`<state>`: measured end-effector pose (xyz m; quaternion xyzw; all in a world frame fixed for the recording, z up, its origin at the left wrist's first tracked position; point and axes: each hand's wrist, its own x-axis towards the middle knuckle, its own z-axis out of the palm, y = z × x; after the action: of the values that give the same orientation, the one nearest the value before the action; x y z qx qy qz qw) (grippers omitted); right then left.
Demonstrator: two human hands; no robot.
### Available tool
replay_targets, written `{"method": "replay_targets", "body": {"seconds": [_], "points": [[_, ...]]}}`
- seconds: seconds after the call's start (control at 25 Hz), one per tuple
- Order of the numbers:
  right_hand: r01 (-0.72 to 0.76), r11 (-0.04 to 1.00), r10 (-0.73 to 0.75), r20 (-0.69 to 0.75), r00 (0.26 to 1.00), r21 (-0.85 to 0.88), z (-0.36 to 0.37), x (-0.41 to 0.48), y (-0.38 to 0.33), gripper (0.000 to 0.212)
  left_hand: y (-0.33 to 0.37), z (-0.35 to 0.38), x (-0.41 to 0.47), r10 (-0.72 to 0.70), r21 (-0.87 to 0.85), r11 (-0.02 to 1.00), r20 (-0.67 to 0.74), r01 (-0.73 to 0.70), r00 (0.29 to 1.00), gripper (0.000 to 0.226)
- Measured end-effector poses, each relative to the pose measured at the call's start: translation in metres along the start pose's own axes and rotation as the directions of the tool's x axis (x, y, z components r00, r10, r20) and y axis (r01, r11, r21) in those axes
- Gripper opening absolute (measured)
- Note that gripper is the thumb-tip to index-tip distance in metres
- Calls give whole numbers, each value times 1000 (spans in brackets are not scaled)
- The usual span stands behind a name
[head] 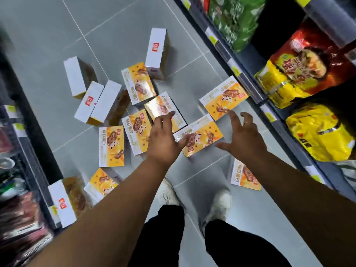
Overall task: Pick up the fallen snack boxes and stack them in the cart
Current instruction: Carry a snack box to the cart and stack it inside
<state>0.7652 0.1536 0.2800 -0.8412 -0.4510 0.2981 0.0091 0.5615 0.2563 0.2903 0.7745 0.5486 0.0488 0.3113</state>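
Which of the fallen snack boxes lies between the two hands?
The face-up orange box framed by the left hand and the right hand, its left end partly hidden by the left thumb. All other boxes lie outside that gap.

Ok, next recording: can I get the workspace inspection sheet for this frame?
Surface: grey tiled floor, shop aisle.
Job's things: snack boxes scattered on the floor, some flat, some on edge; no cart in view.
Clutter: nothing seen.
Grippers: left hand and right hand open, fingers spread, over one flat box, holding nothing.
Cables: nothing seen.
Surroundings: stocked shelves on both sides, yellow bags on the right; white shoes below.
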Motion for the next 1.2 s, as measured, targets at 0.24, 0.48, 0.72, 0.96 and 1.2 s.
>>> {"method": "replay_targets", "body": {"seconds": [0.24,0.48,0.72,0.96,1.2], "points": [[-79,996,82,72,994,-45,144,119,36,114,-83,166,48,-333,-114,930,141,350,932,106],[-79,994,90,161,983,-72,242,207,65,126,-160,289,97,-502,-119,796,418,593,757,127],[-83,996,89,181,979,-37,273,225,69,137,-155,312,111,-571,-195,745,308,638,761,123],[-162,986,157,117,981,34,201,173,66,137,-112,246,94,-437,-140,859,300,492,848,119],[-231,965,223,74,972,123,43,85,29,146,-12,97,65,-275,-73,949,292,308,916,118]]}}
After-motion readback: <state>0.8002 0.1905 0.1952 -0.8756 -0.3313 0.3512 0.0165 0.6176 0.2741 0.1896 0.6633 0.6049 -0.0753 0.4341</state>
